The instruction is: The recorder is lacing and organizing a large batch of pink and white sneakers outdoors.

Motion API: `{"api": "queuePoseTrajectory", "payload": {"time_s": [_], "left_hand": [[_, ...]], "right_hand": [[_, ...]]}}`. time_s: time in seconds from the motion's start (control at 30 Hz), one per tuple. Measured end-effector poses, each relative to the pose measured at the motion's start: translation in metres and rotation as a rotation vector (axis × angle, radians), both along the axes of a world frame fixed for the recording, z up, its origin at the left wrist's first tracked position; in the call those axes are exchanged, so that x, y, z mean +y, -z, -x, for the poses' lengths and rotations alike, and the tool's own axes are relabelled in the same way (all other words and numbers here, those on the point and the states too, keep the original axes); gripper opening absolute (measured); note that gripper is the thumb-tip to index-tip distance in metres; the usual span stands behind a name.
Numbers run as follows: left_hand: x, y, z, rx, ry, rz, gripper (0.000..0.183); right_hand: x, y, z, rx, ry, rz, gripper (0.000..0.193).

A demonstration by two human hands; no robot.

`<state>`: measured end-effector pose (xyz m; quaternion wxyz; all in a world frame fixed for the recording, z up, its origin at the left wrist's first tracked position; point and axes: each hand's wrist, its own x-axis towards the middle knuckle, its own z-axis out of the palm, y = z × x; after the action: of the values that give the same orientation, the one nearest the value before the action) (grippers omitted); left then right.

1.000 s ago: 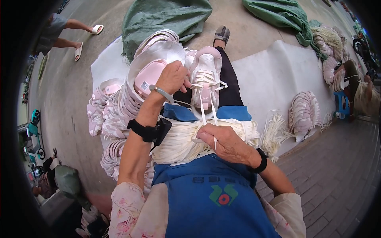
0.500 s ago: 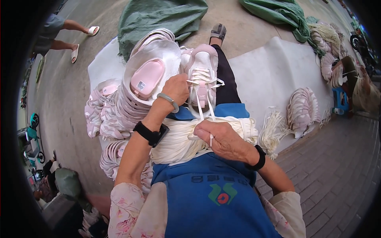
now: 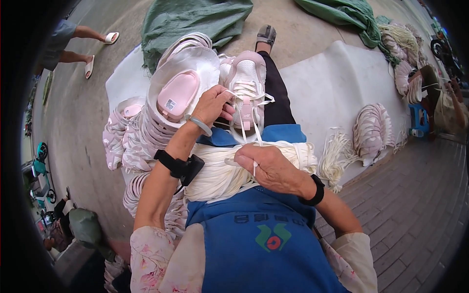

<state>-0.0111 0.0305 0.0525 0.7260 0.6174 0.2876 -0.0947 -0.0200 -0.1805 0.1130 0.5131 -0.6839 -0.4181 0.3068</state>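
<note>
shoe [image 3: 250, 66], pink and white, lies toe-away just right of the left hand [image 3: 213, 106] and beyond the right hand [image 3: 266, 164], its heel opening toward the latter. the two hands are apart, the left one up beside the lacing, the right one nearer the body. white laces [image 3: 245, 89] run from the shoe down to the right hand, which is closed on them; the left fingertips meet the laces at the shoe's left edge (whether they grip, i cannot tell). a thin pale thing [image 3: 231, 161] sticks out left of the right fingers, too small to make out. beneath the right hand, a thick bundle of cream strands [image 3: 215, 163] lies across the lap. left of the left hand is a nested stack of shoe uppers [image 3: 159, 129]; well right of both hands, another stack [image 3: 373, 132] rests on a white sheet [image 3: 312, 83].
</note>
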Motion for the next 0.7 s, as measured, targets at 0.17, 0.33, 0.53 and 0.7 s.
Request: {"api": "queuePoseTrajectory", "payload": {"time_s": [0.17, 0.33, 0.53, 0.7], "left_hand": [[0.006, 0.006, -0.001, 0.032, -0.007, 0.064, 0.021], [-0.002, -0.036, -0.017, 0.215, 0.332, -0.431, 0.026], [0.022, -0.029, -0.031, -0.159, 0.516, -1.112, 0.025], [0.037, -0.015, -0.012, 0.05, 0.477, -0.931, 0.026]], "right_hand": [[0.001, -0.003, 0.001, -0.027, -0.001, 0.032, 0.02], [-0.005, -0.002, -0.004, -0.005, -0.018, 0.15, 0.022], [-0.003, -0.004, -0.001, 0.025, -0.029, 0.136, 0.027], [0.003, -0.012, -0.001, 0.074, -0.024, 0.048, 0.025]]}}
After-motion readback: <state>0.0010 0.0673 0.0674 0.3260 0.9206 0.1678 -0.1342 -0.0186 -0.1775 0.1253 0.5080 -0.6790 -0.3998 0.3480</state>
